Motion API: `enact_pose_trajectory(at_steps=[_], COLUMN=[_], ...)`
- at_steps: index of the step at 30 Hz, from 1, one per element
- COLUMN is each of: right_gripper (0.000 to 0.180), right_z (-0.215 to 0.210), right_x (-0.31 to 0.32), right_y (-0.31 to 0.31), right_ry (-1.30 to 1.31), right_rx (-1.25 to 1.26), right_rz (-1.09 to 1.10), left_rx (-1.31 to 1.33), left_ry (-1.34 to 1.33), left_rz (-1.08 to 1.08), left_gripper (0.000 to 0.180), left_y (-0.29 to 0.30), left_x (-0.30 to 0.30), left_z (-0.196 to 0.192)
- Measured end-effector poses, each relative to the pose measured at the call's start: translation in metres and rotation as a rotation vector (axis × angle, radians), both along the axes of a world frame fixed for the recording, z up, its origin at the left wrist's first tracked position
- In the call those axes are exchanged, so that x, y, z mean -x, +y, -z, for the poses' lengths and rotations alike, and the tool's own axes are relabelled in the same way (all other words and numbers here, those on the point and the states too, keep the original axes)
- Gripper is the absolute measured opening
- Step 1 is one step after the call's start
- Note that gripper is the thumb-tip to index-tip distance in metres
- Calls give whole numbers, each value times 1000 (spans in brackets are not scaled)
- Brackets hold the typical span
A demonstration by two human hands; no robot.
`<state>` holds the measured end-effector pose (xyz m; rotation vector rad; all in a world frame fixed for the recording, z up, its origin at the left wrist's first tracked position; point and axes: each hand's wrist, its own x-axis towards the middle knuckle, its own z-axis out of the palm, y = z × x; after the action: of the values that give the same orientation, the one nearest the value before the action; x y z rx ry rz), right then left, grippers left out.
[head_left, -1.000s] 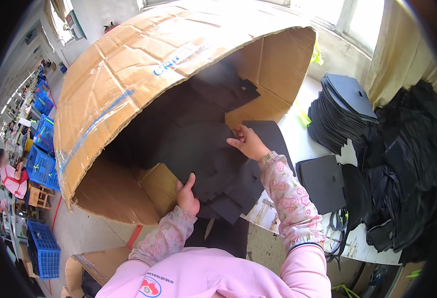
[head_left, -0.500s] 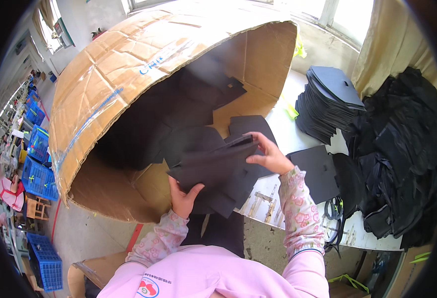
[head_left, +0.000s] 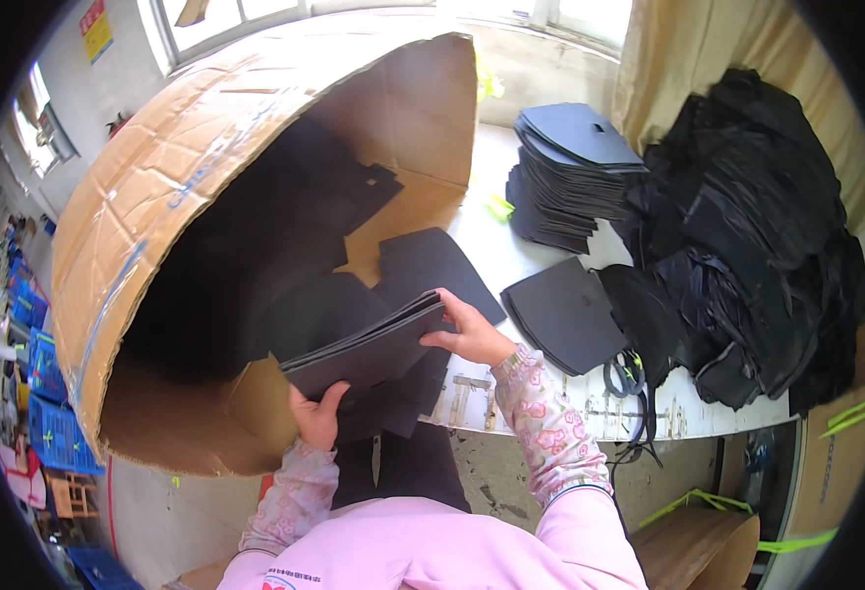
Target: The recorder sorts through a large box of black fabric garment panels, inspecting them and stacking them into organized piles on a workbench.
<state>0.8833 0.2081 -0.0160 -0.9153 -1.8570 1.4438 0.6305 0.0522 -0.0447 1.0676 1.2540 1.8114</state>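
Between my two hands is a small stack of flat black panels (head_left: 374,346), tilted with its layered edge facing up. My left hand (head_left: 318,413) grips the lower left corner, thumb on the near face. At the upper right end, my right hand (head_left: 467,329) pinches the stack between thumb and fingers. Just beyond lies the mouth of a large cardboard box (head_left: 182,187) tipped on its side, with many loose black panels (head_left: 324,305) inside and spilling out. Another black panel (head_left: 565,317) rests on the white table, right of my right hand.
A tall pile of black panels (head_left: 575,167) stands at the back of the white table (head_left: 496,147). A big heap of black fabric (head_left: 747,226) fills the table's right side. Black straps (head_left: 624,376) hang at the front edge. Cardboard (head_left: 698,541) with yellow-green straps lies below.
My view has turned rightward. The panels in my hands are now squeezed together into a neater stack, their gap narrowed; both hands keep hold.
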Motion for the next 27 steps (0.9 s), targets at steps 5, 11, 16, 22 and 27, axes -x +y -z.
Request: enact_pose_trajectory(at_steps=[5, 11, 16, 22, 27], right_gripper=[35, 21, 25, 39, 31], right_z=[-76, -102, -10, -10, -7], right_x=[-34, -129, -214, -183, -51], right_y=[-36, -57, -86, -104, -69], right_ry=[221, 19, -550, -888, -305], right_rx=[-69, -831, -861, -735, -224], right_rz=[-82, 480, 801, 780, 510], left_rx=[-124, -52, 268, 274, 247], left_ry=[-91, -168, -167, -181, -208], left_rz=[152, 39, -180, -438, -552], left_gripper=[54, 33, 23, 35, 46], left_y=[7, 13, -6, -14, 10], left_x=[-10, -12, 3, 25, 33], left_z=[-36, -36, 20, 36, 41])
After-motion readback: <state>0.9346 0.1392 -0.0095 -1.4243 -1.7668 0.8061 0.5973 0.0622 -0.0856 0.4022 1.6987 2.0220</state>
